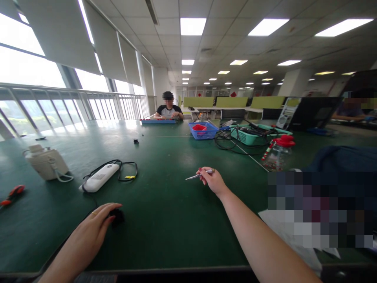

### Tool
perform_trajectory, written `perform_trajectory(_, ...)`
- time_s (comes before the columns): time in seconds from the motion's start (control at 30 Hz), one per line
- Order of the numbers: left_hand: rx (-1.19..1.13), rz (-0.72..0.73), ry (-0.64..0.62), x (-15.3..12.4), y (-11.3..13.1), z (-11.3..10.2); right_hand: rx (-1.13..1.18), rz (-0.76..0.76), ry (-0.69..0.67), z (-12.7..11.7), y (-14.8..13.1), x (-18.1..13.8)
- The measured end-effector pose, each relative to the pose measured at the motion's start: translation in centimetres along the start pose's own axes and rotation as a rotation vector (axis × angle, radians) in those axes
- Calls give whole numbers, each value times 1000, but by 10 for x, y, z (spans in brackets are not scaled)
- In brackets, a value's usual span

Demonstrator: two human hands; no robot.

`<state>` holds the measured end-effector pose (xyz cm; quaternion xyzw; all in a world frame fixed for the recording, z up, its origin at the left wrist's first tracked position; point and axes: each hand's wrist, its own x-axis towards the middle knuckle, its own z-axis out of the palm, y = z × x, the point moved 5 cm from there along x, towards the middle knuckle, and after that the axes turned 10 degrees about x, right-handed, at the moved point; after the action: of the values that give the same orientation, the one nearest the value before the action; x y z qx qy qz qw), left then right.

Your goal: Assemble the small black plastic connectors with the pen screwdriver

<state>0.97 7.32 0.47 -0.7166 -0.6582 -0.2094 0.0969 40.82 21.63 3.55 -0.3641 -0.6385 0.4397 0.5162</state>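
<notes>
My left hand (96, 224) is closed on a small black object (118, 217) low over the near left of the green table; its kind is hard to make out. Between the fingers of my right hand (212, 180) is a slim silver screwdriver (194, 177), held like a pen, its thin tip pointing left. The two hands are well apart. Beyond my left hand lies a white power strip (101, 177) with a black cable looped beside it.
Left of the strip are a beige bottle (47, 162) and orange-handled pliers (13, 194). A blue basket (203, 130), a green basket of cables (250, 135) and a red-lidded jar (278, 153) stand at the right. A person (168, 110) sits at the far end.
</notes>
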Motion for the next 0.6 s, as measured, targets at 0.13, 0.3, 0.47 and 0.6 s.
perform_trajectory(0.13, 3, 27, -7, 3, 4, 0, -4, -4, 10, 1, -3, -1)
perform_trajectory(0.3, -23, 15, -25, 6, 10, 2, -8, 4, 12, 1, -3, -1)
perform_trajectory(0.47, -49, -23, 13, 5, 8, 3, -12, -6, 19, 1, 1, 0)
perform_trajectory(0.6, -64, -29, 23, 4, 4, 3, -7, 1, -5, 1, 4, 1)
